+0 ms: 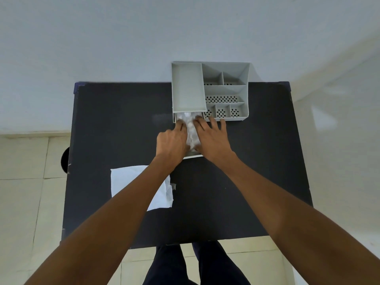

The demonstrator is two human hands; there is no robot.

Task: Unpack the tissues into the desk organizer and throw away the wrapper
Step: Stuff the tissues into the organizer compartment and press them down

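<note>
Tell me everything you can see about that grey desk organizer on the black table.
The desk organizer looks like pale grey plastic and stands at the far edge of the black table. Its left part is a plain flat-topped box; its right part holds six open compartments with perforated floors, all apparently empty. A drawer is pulled out from under the box toward the person, and white tissues lie in it. The left hand and right hand press on the tissues.
</note>
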